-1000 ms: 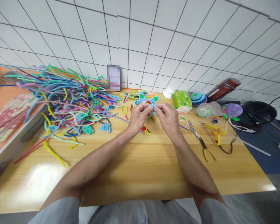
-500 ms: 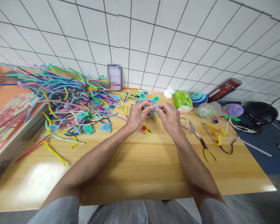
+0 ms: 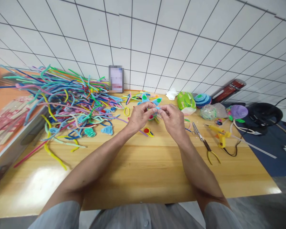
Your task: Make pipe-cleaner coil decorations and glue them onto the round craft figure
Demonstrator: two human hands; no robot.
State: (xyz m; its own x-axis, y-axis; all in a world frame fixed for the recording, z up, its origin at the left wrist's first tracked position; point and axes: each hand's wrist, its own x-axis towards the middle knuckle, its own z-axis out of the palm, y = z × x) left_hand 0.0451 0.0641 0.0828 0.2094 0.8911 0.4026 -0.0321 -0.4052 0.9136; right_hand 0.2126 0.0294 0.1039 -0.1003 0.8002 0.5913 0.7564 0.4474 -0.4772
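Between the fingertips of my left hand [image 3: 141, 117] and my right hand [image 3: 173, 119] is a small light-blue pipe cleaner piece [image 3: 157, 108], pinched from both sides. Its shape is mostly covered by the fingers. Just behind my hands stands a blue pipe cleaner figure [image 3: 144, 97] with two pointed, green-centred ears; its lower part is largely hidden. On the table below my hands lies a yellow loop with a red centre [image 3: 147, 131]. Left of my left hand are a light-blue triangle [image 3: 107, 129] and a teal coiled piece [image 3: 90, 132].
A big heap of coloured pipe cleaners [image 3: 69, 92] spreads over the left side. A phone [image 3: 116, 79] leans against the wall. To the right lie scissors [image 3: 198, 132], yellow-handled pliers [image 3: 211, 151], a yellow glue gun [image 3: 219, 134], a green packet [image 3: 186, 101] and a red flask [image 3: 230, 90].
My hands keep the same pinch on the light-blue piece, with hardly any finger movement. The whole view has shifted very slightly.
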